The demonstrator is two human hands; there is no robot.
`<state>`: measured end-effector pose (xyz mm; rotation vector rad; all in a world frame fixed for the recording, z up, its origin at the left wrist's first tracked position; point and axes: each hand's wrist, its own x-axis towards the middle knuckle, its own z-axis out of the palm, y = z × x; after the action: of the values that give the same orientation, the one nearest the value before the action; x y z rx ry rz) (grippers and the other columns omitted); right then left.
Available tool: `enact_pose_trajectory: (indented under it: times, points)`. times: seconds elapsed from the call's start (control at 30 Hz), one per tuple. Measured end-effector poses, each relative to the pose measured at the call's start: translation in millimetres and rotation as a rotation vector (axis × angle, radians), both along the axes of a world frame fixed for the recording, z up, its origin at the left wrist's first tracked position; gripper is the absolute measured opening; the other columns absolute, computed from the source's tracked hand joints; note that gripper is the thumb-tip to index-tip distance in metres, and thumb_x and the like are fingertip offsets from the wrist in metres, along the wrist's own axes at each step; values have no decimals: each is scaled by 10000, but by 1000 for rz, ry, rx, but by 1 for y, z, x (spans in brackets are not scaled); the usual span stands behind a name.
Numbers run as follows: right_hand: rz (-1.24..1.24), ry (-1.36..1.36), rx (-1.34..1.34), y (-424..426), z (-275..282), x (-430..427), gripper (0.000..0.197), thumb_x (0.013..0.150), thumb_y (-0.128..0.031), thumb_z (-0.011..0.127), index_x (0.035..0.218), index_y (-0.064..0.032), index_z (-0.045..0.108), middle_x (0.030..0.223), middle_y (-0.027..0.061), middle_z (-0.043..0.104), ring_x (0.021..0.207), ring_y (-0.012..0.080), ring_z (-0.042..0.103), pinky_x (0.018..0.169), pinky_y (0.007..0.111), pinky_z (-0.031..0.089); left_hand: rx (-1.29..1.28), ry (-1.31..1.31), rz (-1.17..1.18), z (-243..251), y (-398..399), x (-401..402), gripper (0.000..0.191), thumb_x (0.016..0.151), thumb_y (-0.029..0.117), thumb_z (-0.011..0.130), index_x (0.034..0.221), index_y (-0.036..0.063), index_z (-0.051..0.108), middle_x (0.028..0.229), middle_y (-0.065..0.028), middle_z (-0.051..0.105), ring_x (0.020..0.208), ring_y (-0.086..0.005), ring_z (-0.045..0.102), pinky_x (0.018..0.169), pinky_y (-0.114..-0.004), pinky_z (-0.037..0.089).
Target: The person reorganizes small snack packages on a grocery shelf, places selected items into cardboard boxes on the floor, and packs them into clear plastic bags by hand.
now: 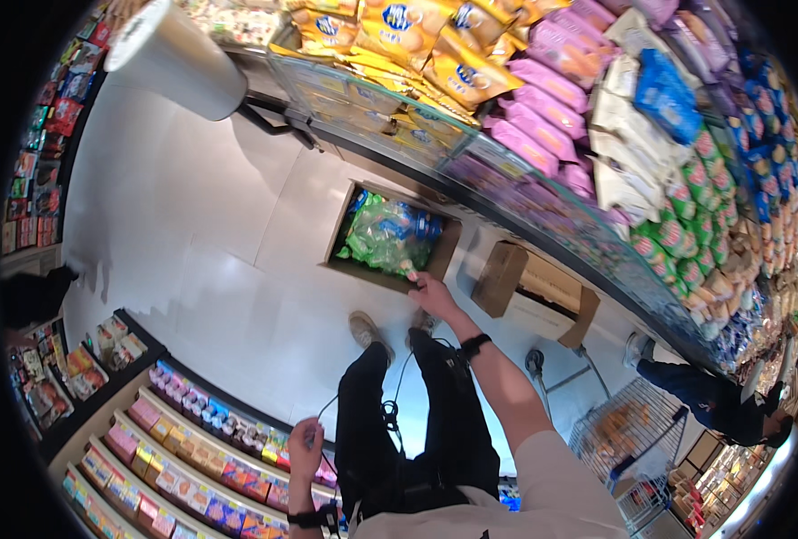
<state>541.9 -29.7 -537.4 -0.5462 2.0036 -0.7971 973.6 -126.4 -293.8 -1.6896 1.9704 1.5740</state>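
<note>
My right hand (433,294) reaches down over the near rim of an open cardboard box (382,275) on the floor. Between its fingertips is the end of a small wrapped packet (407,268). Inside the box lie green and blue packets (372,236), partly under crumpled clear plastic (385,219). My left hand (306,446) hangs low beside my left leg, its fingers curled. A thin black cable (329,406) runs close to those fingers; whether they hold it or anything else is unclear.
A glass-fronted snack display (466,145) with heaped yellow, pink, white and green packets borders the box. Another open carton (547,290) rests on a wheeled cart to the right. Nearby are a wire shopping cart (625,424), a person (702,397), a white cylinder (180,64) and boxed-goods shelves (190,465).
</note>
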Motion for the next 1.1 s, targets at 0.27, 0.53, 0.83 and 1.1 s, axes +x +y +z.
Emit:
enact_pose_trajectory:
  times: [0.27,0.53,0.83,1.1]
  points:
    - [-468,184,329,-67,-275,-95,678,870,-506,713,1264,42,647,1196,276,686,1171,405,643,1011,502,485,-109,-126,139,-134,-27,26,202,999,80,647,1180,-11,648,1023,-77,699,918,-143,664,832,-296,533]
    - [-263,157,608,-108,-300,-80,668,776,-539,772,1116,23,654,1334,263,615,1315,401,536,1068,487,429,-70,-199,168,-183,-20,52,205,1002,28,600,1193,-29,647,1036,-142,713,947,-208,701,860,-329,549]
    - [-568,-218,131,-14,-156,-67,534,851,-439,800,1205,-52,693,1018,76,731,906,199,676,836,397,552,63,-34,136,-108,-19,12,154,999,64,639,1124,-21,665,973,-96,716,885,-150,690,795,-297,555]
    - [-737,-1185,-393,-2,181,-3,459,1002,-337,608,1409,-151,503,1151,-2,595,1055,123,593,962,315,489,-62,120,-149,-9,-56,-28,242,1023,164,664,1222,29,693,984,-69,722,864,-133,649,742,-279,540]
